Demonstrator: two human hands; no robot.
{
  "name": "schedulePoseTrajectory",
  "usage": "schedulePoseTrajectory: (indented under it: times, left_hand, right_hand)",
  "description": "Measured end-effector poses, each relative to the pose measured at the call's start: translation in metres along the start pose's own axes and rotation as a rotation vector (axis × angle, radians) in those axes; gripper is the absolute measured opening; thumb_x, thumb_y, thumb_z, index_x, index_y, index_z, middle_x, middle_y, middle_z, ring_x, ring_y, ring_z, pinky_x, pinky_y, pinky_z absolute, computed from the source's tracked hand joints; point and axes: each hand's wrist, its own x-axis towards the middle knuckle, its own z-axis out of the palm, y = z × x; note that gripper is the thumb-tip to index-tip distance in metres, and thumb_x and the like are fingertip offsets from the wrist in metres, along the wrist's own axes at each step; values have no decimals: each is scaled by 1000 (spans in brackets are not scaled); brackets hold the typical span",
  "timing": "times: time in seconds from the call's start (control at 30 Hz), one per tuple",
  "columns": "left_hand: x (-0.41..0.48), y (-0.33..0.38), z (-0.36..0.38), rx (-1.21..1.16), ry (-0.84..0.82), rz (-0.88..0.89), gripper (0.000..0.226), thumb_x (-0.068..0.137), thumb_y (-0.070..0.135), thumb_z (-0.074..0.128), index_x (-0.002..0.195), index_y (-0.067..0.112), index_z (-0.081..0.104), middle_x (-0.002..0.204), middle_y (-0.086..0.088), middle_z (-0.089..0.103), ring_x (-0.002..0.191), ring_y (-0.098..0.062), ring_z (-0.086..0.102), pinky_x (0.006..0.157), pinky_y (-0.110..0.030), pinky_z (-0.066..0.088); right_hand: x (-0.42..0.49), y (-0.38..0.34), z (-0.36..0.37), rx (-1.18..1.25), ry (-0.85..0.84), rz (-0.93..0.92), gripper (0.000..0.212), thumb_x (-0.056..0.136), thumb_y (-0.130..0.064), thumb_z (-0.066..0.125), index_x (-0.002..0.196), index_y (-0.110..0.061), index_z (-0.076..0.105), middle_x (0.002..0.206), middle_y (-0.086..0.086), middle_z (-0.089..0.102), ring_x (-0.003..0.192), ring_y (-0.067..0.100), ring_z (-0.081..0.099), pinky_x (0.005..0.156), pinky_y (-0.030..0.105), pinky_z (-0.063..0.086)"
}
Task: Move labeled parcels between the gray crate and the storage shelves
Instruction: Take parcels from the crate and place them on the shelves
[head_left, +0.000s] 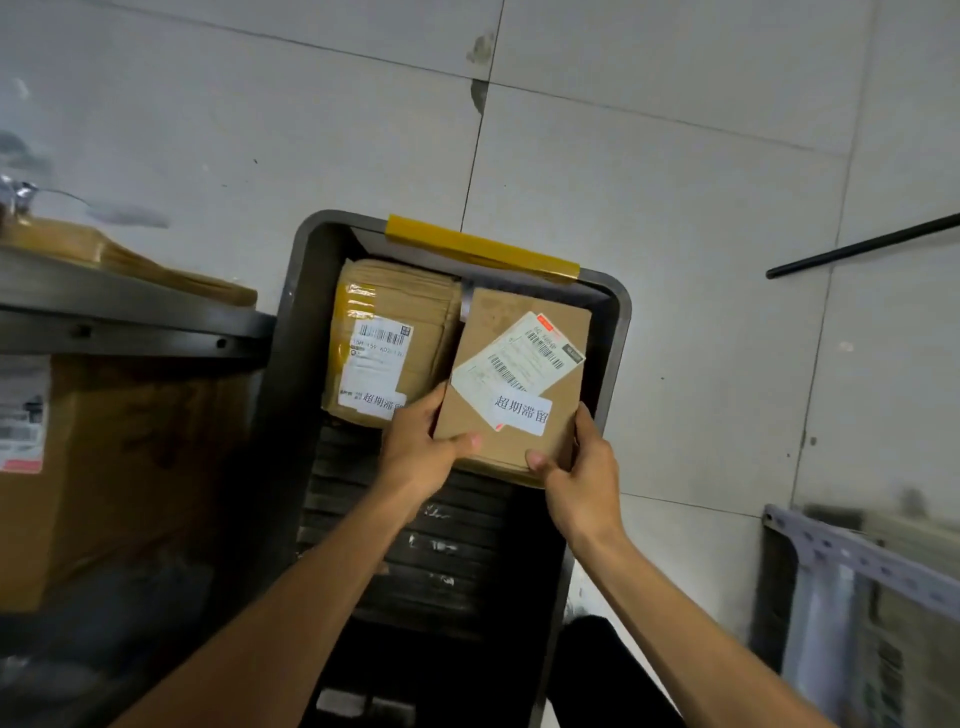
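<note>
Left hand (415, 447), right hand (582, 467) gripping parcel (514, 379), taped parcel (389, 332) alongside in gray crate (618, 332)

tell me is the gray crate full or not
Not full. In the gray crate a taped parcel lies at the far end, left hand and right hand grip a second parcel beside it, near floor bare.

One view only: we look from a head-worn wide-angle camera, forward and steeply down into the gray crate (296, 322), near it, tiled floor (675, 182) filling the upper frame.
</note>
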Motion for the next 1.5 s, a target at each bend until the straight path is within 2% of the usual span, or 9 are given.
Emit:
schedulePoseTrajectory:
  times: [0.3, 0.47, 0.57, 0.67, 0.77, 0.83, 0.97, 1.3, 1.5]
  left_hand:
    - [68, -33, 2, 243, 91, 11, 81, 60, 7, 88, 133, 24, 58, 123, 0, 66, 118, -16, 57, 103, -39, 46]
    - [59, -31, 8, 402, 118, 24, 65, 62, 1, 83, 123, 13, 65, 113, -6, 70, 107, -20, 63, 94, -34, 53]
    - [48, -11, 11, 525, 121, 31, 70, 60, 7, 86, 125, 10, 61, 118, -7, 67, 110, -23, 61, 97, -38, 50]
    - [28, 28, 7, 614, 101, 55, 67, 62, 14, 88, 123, 10, 59, 119, -8, 65, 112, -24, 59, 93, -39, 51]
    - [-2, 75, -6, 738, 75, 77, 67, 66, 23, 87, 126, 15, 58, 124, -4, 63, 114, -23, 59, 94, -39, 51]
    - [-30, 111, -19, 793, 57, 79, 64, 69, 24, 85, 127, 18, 58, 125, -3, 62, 115, -23, 58, 95, -41, 50]
    - [-95, 189, -49, 856, 32, 82, 48, 73, 24, 82, 117, 15, 64, 119, -5, 66, 109, -22, 61, 93, -38, 52]
    - [-272, 354, -98, 1014, 178, 188, 58, 74, 32, 80, 126, 22, 56, 123, -2, 58, 112, -22, 57, 93, -34, 49]
    - [-373, 409, -114, 1062, 275, 221, 61, 76, 32, 79, 130, 21, 54, 128, -1, 59, 116, -22, 57, 95, -35, 48]
  right_hand:
    - [50, 19, 22, -137, -2, 41, 55, 88, 6, 61, 135, -16, 41, 121, -10, 52, 106, 0, 42, 88, 14, 34]
    - [53, 22, 27, -133, 12, 98, 51, 85, 2, 64, 130, -14, 46, 128, 1, 59, 121, 18, 54, 94, 21, 39]
    - [47, 4, 26, -168, -56, 105, 55, 84, -1, 66, 134, -13, 47, 134, 4, 58, 124, 20, 54, 84, 10, 41]
    - [32, -32, 17, -237, -105, 60, 64, 83, 2, 65, 141, -11, 42, 139, 6, 54, 126, 22, 52, 76, 6, 39]
    - [10, -80, 2, -365, -154, -20, 66, 81, -3, 65, 142, -8, 43, 140, 11, 52, 127, 28, 51, 99, 28, 46]
    - [-8, -120, -15, -455, -189, -77, 65, 78, -8, 65, 140, -10, 45, 135, 13, 56, 122, 29, 54, 96, 35, 49]
    - [-54, -211, -54, -578, -260, -184, 65, 80, -11, 63, 142, -15, 46, 137, 7, 55, 121, 24, 55, 92, 29, 47]
    - [-194, -400, -134, -1092, -388, -473, 59, 83, -22, 59, 140, -15, 45, 137, 9, 51, 124, 26, 50, 99, 35, 46]
    - [-284, -468, -188, -1192, -374, -592, 57, 87, -16, 53, 143, -16, 42, 144, 9, 46, 130, 27, 45, 101, 32, 42]
